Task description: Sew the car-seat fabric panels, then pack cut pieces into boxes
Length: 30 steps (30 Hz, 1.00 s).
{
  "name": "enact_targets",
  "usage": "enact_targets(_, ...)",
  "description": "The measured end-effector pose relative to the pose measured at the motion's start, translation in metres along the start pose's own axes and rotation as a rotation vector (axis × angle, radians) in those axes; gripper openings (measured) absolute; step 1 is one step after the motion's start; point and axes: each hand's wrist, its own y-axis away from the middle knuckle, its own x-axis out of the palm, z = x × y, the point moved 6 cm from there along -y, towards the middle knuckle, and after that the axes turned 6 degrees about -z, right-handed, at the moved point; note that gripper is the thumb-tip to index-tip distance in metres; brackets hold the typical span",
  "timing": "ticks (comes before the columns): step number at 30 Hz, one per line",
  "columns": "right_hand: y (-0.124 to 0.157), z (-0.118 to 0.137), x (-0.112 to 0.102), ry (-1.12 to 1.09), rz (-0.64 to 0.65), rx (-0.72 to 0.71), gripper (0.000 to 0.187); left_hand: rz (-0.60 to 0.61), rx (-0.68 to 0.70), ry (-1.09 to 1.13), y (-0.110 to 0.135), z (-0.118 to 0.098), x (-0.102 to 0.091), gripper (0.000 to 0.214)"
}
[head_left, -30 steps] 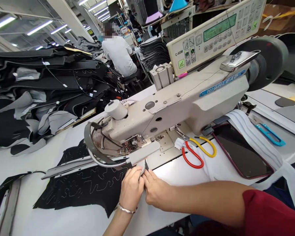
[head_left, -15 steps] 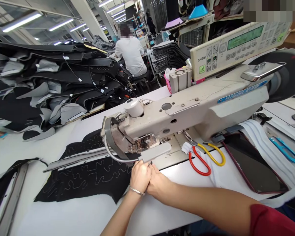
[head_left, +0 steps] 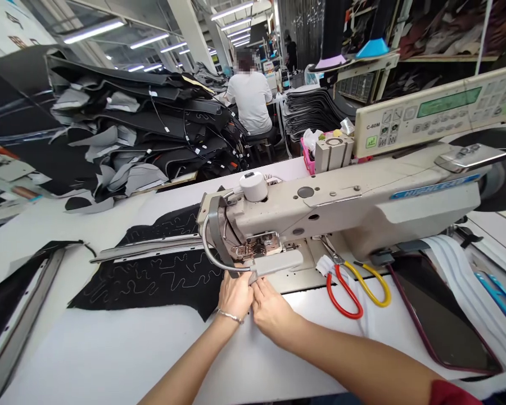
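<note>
A black fabric panel [head_left: 152,281] with wavy pale stitching and a grey-and-white strip [head_left: 152,247] across it lies left of the sewing machine [head_left: 303,205], its right end running under the head. My left hand [head_left: 235,295], a bracelet at its wrist, is closed at the panel's right edge; its fingertips are hidden below the grey lamp [head_left: 278,263]. Close beside it, my right hand [head_left: 273,308] is closed with fingers bent in a pinch. A small dark bit shows between the hands, but what the right fingers hold is unclear.
Red-and-yellow-handled scissors [head_left: 343,275] lie right of my hands, near a phone [head_left: 442,315], a white band [head_left: 464,281] and a blue thread snipper [head_left: 500,295]. Another panel [head_left: 25,315] lies at left. Stacked dark pieces [head_left: 172,112] and a seated person [head_left: 251,101] are behind.
The view has swung left and the scene sits further right in it. My hands, pressed together before, are now slightly apart, with the right one a little lower.
</note>
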Motion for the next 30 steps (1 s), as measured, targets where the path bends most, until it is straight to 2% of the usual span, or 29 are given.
enact_targets(4, 0.009, 0.012, 0.001, -0.008, 0.012, 0.001, 0.038, -0.171, 0.148, 0.08, 0.013, 0.0, -0.003, 0.037)
enact_targets(6, 0.009, 0.012, 0.003, -0.032, 0.036, 0.011, 0.039, -0.206, 0.236, 0.133, 0.015, -0.003, -0.004, 0.035)
enact_targets(10, 0.006, 0.005, 0.004, -0.058, 0.053, 0.055, 0.041, -0.149, 0.273, 0.167, 0.01, -0.002, -0.001, 0.035)
enact_targets(14, 0.001, 0.007, -0.001, -0.037, 0.06, -0.017, 0.043, -0.076, 0.248, 0.186, 0.003, 0.008, 0.007, 0.036)
enact_targets(17, -0.004, 0.01, -0.002, -0.028, 0.083, -0.033, 0.044, -0.054, 0.339, 0.185, 0.001, 0.012, 0.013, 0.036)
enact_targets(22, -0.008, 0.016, 0.003, -0.042, 0.102, -0.028, 0.045, -0.123, 0.478, 0.166, 0.002, 0.016, 0.009, 0.033)
enact_targets(30, 0.009, 0.028, 0.008, -0.002, 0.058, 0.037, 0.044, -0.26, 0.475, 0.189, 0.016, 0.001, -0.005, 0.029)
